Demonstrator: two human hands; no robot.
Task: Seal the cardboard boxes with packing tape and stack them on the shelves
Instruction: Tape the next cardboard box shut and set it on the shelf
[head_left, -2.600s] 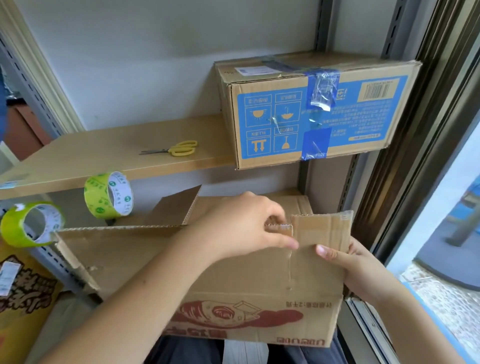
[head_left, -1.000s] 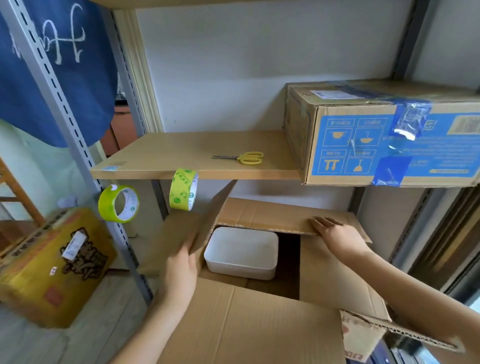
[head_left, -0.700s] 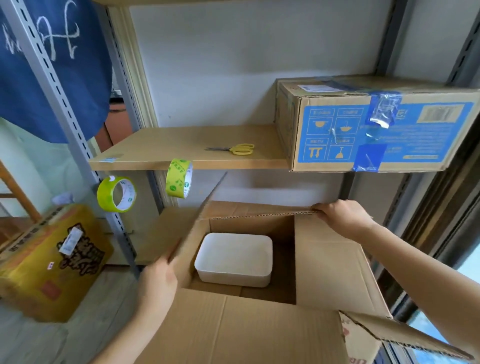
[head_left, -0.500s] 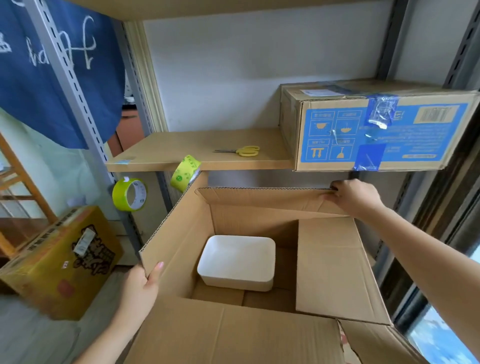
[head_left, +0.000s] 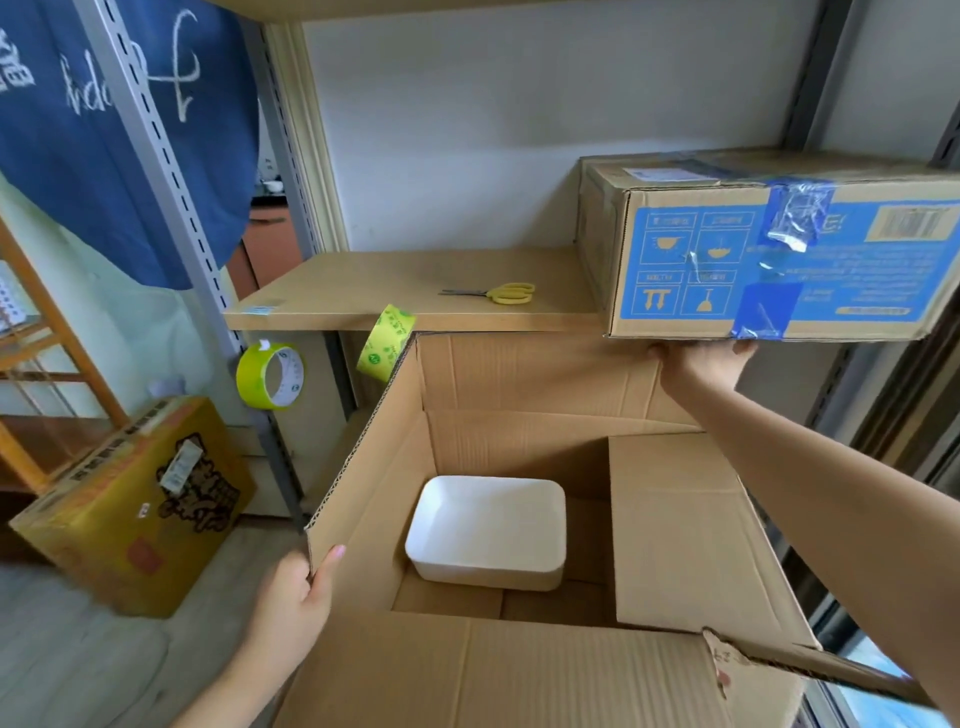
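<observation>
A large open cardboard box (head_left: 670, 525) fills the lower middle, its flaps standing up, with a white plastic tub (head_left: 485, 530) on its floor. My left hand (head_left: 296, 597) grips the near corner of the left flap. My right hand (head_left: 701, 364) holds the top edge of the far flap, just under the taped blue-printed box (head_left: 779, 260) on the shelf (head_left: 395, 296). Two green tape rolls (head_left: 270, 375) (head_left: 385, 343) hang below the shelf's left end; the right roll touches the left flap's edge.
Yellow scissors (head_left: 498, 293) lie on the shelf left of the taped box. A yellow printed carton (head_left: 135, 499) sits on the floor at left. A blue cloth (head_left: 104, 130) hangs over the grey shelf upright (head_left: 171, 171). A window frame runs down the right side.
The box flaps have been opened from folded to standing. My right hand raised the far flap up to the shelf's underside; my left hand slid along the left flap to its near corner.
</observation>
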